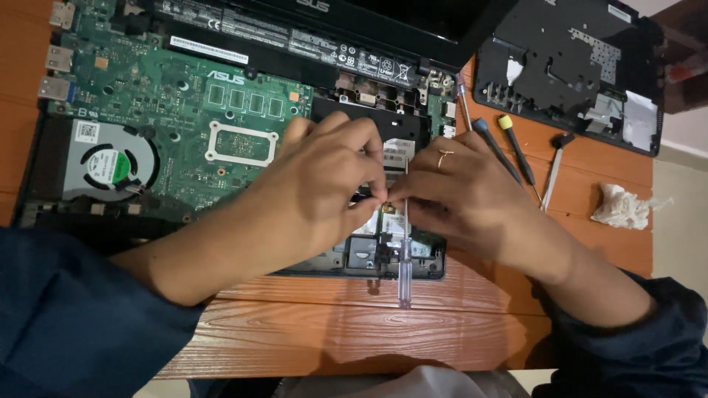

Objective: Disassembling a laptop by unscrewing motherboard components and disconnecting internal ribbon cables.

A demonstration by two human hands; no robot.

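Both hands meet over the open laptop (221, 110), just right of its green board (184, 96). The left hand (324, 184) and the right hand (457, 191) pinch a screwdriver (404, 250) with fingers tight together. Its clear handle points down past the laptop's front edge. More tools (516, 151) lie right of the laptop, near a white tissue (619, 206).

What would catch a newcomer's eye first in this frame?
The green circuit board of an opened laptop fills the upper left, with a round fan at its left. At centre, the left hand and right hand meet over a clear-handled screwdriver.
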